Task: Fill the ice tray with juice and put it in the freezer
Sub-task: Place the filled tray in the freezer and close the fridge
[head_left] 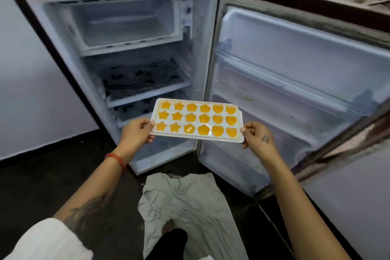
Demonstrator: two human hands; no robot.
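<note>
White sleeve at lower left, nearest the viewer. Left hand, thread band at the wrist, pinches the short left edge of the white ice tray; right hand pinches its short right edge. Tray held level between both hands, its star, flower and heart cells filled with orange juice. Beyond the hands, the open refrigerator with its frosted freezer compartment at top. Below the hands, a crumpled cloth on the floor.
</note>
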